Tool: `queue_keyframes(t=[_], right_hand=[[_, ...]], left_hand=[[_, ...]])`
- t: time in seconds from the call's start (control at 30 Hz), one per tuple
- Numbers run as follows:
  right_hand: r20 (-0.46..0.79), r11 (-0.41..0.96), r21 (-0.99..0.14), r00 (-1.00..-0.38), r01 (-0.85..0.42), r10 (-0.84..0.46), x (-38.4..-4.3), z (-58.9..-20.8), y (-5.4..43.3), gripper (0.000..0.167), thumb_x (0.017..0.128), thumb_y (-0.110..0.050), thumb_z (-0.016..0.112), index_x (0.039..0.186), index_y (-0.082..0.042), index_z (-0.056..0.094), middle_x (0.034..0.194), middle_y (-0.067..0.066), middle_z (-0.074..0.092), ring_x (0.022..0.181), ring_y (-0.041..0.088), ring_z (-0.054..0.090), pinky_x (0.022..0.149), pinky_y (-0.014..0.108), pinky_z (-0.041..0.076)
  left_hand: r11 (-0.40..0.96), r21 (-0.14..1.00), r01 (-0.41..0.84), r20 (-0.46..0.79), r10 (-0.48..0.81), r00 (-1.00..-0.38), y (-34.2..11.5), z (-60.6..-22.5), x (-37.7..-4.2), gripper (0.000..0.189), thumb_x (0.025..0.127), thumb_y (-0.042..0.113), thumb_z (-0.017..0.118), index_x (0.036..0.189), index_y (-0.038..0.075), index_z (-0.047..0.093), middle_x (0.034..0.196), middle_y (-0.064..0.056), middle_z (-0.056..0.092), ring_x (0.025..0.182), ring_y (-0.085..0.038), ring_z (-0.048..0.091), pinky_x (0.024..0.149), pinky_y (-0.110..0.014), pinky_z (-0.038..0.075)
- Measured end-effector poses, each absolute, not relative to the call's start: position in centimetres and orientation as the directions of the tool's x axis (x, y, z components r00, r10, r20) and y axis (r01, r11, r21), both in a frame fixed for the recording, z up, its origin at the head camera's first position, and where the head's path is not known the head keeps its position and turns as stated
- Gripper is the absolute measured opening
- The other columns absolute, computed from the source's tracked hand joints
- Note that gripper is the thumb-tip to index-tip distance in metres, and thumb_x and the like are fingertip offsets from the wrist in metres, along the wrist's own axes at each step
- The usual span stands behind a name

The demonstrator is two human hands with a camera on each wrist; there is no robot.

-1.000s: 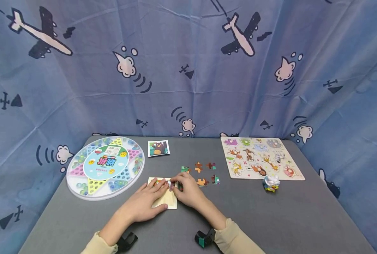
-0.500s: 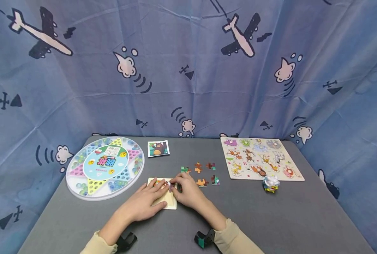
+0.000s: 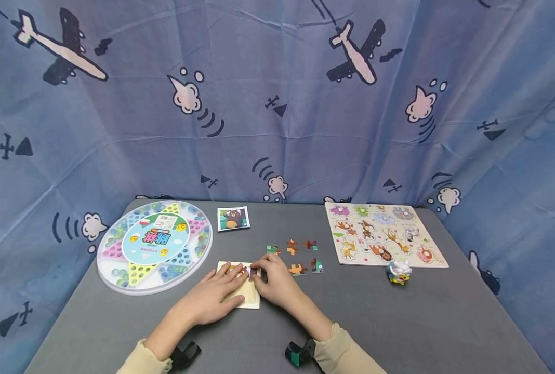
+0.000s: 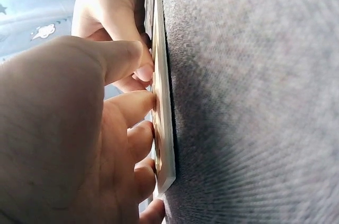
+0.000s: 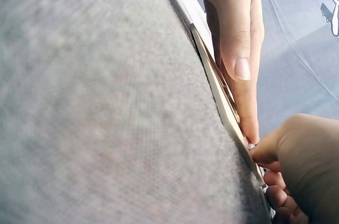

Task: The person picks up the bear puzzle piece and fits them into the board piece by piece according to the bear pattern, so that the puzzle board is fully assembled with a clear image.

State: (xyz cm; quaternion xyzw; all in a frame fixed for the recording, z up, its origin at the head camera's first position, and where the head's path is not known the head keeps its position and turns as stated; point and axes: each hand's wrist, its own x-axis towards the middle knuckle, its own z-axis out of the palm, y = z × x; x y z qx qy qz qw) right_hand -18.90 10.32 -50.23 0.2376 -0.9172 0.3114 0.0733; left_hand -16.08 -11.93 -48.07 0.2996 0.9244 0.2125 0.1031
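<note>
A small wooden puzzle board (image 3: 251, 297) lies flat on the grey table, with coloured pieces set along its far side. My left hand (image 3: 209, 300) spreads over its left part, the straight fingertips pressing down on the pieces. From the right, my right hand (image 3: 277, 280) holds a small puzzle piece (image 3: 251, 274) between thumb and index finger at the board's far right. In the left wrist view the board edge (image 4: 167, 134) runs under the left fingertips. The right wrist view has the right thumb (image 5: 266, 150) right at the board, close to the left index fingertip.
Several loose puzzle pieces (image 3: 298, 269) lie right of the board. A picture card (image 3: 233, 218) with a bear is behind it. A round Chinese checkers box (image 3: 156, 248) stands left. An animal peg puzzle (image 3: 380, 234) and a small toy figure (image 3: 399, 271) are at right.
Both hands stay in nearly the same place on the board. The piece under the right fingertips shifts very slightly; the loose pieces have not moved.
</note>
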Motion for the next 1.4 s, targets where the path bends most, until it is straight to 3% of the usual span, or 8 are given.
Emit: queue_keyframes(t=[0.17,0.4,0.73,1.03,1.4], right_hand=[[0.278,0.696,-0.545,-0.884,-0.468,-0.376,-18.9,-50.3,10.3,0.020,0.096,-0.012,0.077,0.115,-0.005,0.079,0.109,0.007,0.068,0.092,0.017,0.062,0.076,0.030,0.054],[0.290,0.686,-0.555,-0.883,-0.470,-0.370,-18.8,-50.4,10.2,0.019,0.095,-0.010,0.077,0.113,-0.005,0.080,0.107,0.007,0.068,0.091,0.018,0.063,0.075,0.029,0.053],[0.304,0.694,-0.524,-0.870,-0.493,-0.389,-18.7,-50.8,10.1,0.018,0.094,-0.007,0.077,0.112,-0.003,0.079,0.108,0.008,0.068,0.090,0.018,0.062,0.074,0.029,0.053],[0.309,0.680,-0.547,-0.873,-0.488,-0.378,-18.9,-50.3,10.7,0.018,0.094,-0.008,0.078,0.112,-0.004,0.080,0.106,0.007,0.068,0.090,0.018,0.061,0.075,0.030,0.053],[0.347,0.661,-0.632,-0.910,-0.405,-0.225,-21.8,-48.3,14.7,0.028,0.092,-0.007,0.080,0.119,0.000,0.077,0.113,0.014,0.072,0.098,0.031,0.070,0.086,0.048,0.060]], left_hand=[[0.727,0.459,0.510,-0.053,0.596,-0.802,-12.0,-48.3,-16.1,0.066,0.106,0.045,0.060,0.163,0.014,0.045,0.171,-0.008,0.037,0.160,-0.040,0.026,0.125,-0.069,0.023],[0.741,0.437,0.509,-0.041,0.582,-0.812,-11.9,-48.9,-16.2,0.080,0.097,0.059,0.067,0.162,0.016,0.047,0.171,-0.007,0.038,0.160,-0.040,0.028,0.124,-0.067,0.026],[0.731,0.500,0.464,-0.018,0.544,-0.839,-13.3,-48.9,-16.2,0.097,0.087,0.060,0.081,0.160,0.006,0.047,0.168,-0.029,0.032,0.155,-0.055,0.026,0.120,-0.068,0.035],[0.737,0.549,0.394,-0.075,0.513,-0.855,-14.6,-49.4,-16.4,0.113,0.088,0.060,0.081,0.162,-0.009,0.030,0.172,-0.029,0.020,0.161,-0.045,0.018,0.127,-0.061,0.027],[0.731,0.550,0.403,-0.064,0.518,-0.853,-15.2,-49.5,-16.9,0.113,0.088,0.060,0.080,0.162,-0.010,0.030,0.172,-0.028,0.021,0.161,-0.045,0.017,0.129,-0.059,0.022]])
